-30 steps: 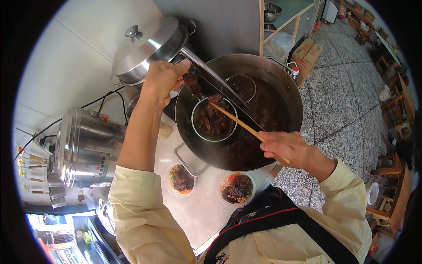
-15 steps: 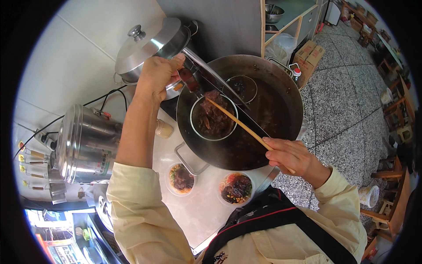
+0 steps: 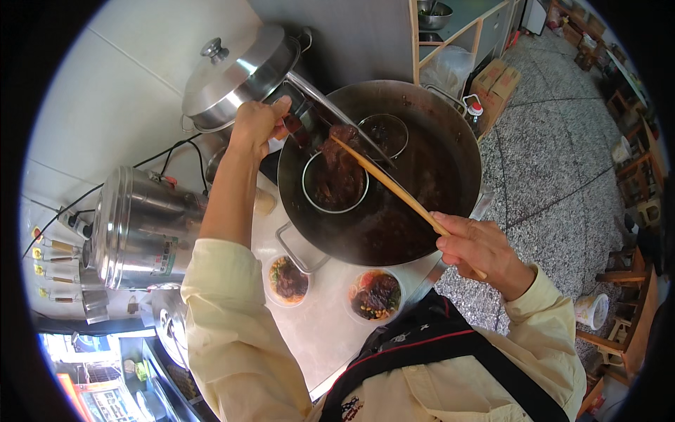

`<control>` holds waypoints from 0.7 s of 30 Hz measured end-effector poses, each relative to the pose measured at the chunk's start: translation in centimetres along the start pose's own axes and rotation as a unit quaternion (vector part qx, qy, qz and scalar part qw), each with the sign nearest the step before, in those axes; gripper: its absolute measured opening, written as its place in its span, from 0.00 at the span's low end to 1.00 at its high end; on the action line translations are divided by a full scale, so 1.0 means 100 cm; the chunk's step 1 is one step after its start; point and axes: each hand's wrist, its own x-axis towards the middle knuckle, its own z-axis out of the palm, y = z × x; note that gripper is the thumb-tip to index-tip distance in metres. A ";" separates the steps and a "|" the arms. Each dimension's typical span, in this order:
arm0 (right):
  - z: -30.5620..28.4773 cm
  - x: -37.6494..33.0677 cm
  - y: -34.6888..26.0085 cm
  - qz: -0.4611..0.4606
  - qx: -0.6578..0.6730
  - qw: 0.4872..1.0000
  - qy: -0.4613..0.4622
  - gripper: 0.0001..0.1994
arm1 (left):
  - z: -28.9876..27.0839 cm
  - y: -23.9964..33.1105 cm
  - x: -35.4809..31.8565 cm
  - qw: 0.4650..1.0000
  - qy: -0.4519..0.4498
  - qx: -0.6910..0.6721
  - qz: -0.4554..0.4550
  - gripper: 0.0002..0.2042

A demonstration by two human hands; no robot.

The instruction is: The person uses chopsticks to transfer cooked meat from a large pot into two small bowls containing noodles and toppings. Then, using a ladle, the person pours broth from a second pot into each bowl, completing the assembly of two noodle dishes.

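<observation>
Left grip: the left hand (image 3: 259, 125) is closed tight around the handle of a wire strainer ladle (image 3: 336, 184).
Right grip: the right hand (image 3: 478, 250) is closed around the near end of long wooden chopsticks (image 3: 394, 191), pinching them.
Strainer ladle: it is held over the big pot, tipped a little, with a dark piece of meat (image 3: 342, 162) inside it.
Chopsticks: the far tips touch the meat in the strainer.
Big pot: a wide dark pot (image 3: 450, 133) full of dark brown broth, sitting on the bench (image 3: 316, 330).
Second ladle: a round metal ladle (image 3: 383, 133) rests in the broth, just behind the strainer.
Bowls: two small bowls of food stand on the bench near the pot, one on the left (image 3: 286, 280) and one on the right (image 3: 376, 295).
Lid: a shiny metal lid (image 3: 235, 74) leans beside the left hand.
Urn: a shiny metal urn (image 3: 144, 228) stands to the left, well apart from the pot.
</observation>
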 end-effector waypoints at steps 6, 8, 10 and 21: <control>-0.002 -0.004 0.001 0.004 0.023 0.999 -0.022 0.11 | 0.006 -0.020 0.023 1.000 -0.002 -0.004 0.001 0.16; -0.003 -0.004 0.003 -0.006 0.027 0.999 -0.027 0.12 | 0.004 -0.025 0.030 0.998 -0.010 0.053 -0.018 0.15; -0.005 -0.003 0.006 -0.009 0.033 0.999 -0.034 0.12 | 0.001 -0.030 0.036 0.990 -0.011 0.134 -0.035 0.15; -0.014 -0.001 0.026 -0.014 0.087 0.995 -0.053 0.15 | 0.004 -0.041 0.053 0.933 -0.023 0.347 -0.096 0.19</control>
